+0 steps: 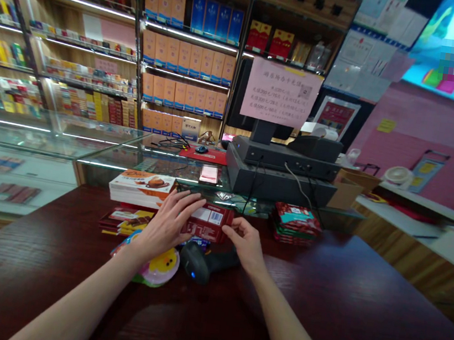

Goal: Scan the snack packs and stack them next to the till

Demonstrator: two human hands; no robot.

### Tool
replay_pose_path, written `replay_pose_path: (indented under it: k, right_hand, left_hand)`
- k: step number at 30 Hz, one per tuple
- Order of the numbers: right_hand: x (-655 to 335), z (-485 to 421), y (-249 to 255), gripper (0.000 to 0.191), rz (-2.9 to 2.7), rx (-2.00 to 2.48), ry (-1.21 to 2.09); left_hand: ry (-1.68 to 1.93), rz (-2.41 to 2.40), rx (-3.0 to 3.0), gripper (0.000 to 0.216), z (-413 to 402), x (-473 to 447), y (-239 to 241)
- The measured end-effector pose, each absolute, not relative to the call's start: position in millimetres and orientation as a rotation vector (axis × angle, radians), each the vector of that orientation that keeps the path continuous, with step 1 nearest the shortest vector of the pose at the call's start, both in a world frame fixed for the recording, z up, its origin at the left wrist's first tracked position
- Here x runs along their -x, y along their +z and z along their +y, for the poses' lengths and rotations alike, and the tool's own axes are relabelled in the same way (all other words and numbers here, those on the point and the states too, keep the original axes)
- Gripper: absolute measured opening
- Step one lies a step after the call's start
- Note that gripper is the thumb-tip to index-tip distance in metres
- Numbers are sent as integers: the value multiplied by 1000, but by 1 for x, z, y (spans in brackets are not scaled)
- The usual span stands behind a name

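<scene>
A dark red package with a white label and a barcode lies between my hands at the far side of the brown table. My left hand rests over its left end, fingers stretched out. At the right end, my right hand pinches the package's edge between thumb and fingers. Just nearer to me lies a black barcode scanner with a blue light. Partly under my left forearm are colourful round toy-like packs, one with a yellow face. A small blue packet peeks out below the red package.
Behind my left hand stands a white and orange box, with yellow and red packets before it. Stacked red packets sit at the right. Beyond are a glass counter, a cash register, a monitor with a pink sign and stocked shelves.
</scene>
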State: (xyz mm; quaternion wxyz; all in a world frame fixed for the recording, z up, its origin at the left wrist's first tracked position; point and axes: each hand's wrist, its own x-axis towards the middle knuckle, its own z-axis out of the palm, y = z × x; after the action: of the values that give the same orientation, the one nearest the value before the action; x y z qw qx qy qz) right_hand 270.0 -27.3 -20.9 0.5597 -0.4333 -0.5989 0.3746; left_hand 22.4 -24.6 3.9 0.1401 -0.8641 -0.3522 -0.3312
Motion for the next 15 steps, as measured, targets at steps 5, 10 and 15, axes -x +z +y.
replay_pose_path:
  k: [5,10,15]
  right_hand:
    - [-270,-29,-19,34,-1406,1037,809]
    - [-267,-29,-19,33,-1373,1036,767]
    - [-266,-25,-24,34,-1332,1036,778]
  left_hand:
    - [-1101,-1171,2396,98,-21,-20,1]
    - [-1157,-1301,2391,97,-16,-23,-1]
    - [-1246,-1406,2478,75,-15,-27,-1]
